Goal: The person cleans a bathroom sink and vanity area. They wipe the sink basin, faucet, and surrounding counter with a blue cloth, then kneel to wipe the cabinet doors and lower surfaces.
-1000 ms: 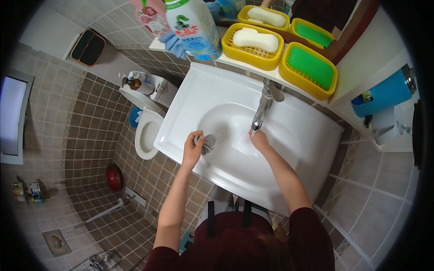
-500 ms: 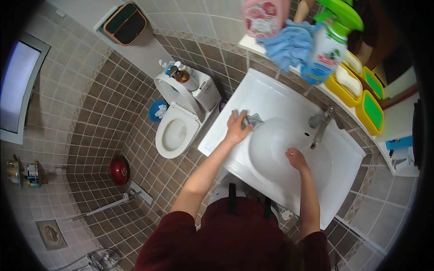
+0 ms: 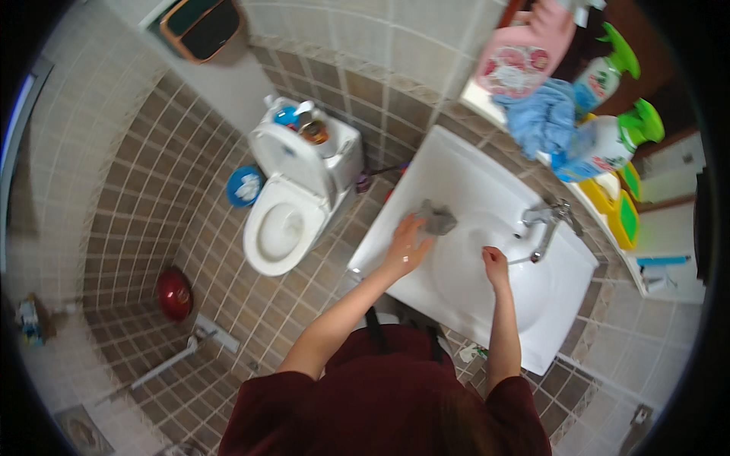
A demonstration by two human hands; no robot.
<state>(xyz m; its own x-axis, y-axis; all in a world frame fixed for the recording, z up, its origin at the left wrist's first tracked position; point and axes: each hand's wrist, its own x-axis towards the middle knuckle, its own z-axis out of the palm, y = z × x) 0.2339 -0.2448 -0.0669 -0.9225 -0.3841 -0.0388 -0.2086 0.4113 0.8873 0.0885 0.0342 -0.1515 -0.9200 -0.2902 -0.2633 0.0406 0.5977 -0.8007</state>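
My left hand (image 3: pixel 407 249) lies on the left part of the white washbasin (image 3: pixel 395 197), its fingers stretched out and somewhat spread. The fingertips reach the near edge of a crumpled grey cloth (image 3: pixel 438 219) on the basin's left ledge. Over the bowl, my right hand (image 3: pixel 496 266) is curled closed, with whatever its fingers hold, if anything, hidden. A chrome faucet (image 3: pixel 541 228) stands just to its right, and a thin pale line, perhaps water, runs between the spout and this hand.
A shelf along the wall carries a pink bottle (image 3: pixel 525 61), a blue cloth (image 3: pixel 536 118), a green-topped spray bottle (image 3: pixel 608 144) and yellow soap boxes (image 3: pixel 623 220). To the left stand a toilet (image 3: pixel 277 228), a blue bin (image 3: pixel 243 186) and a red basin (image 3: pixel 175 294).
The whole view has shifted and turned slightly. My left hand now lies nearer me beside the grey cloth, showing more of it. My right hand stays closed over the bowl.
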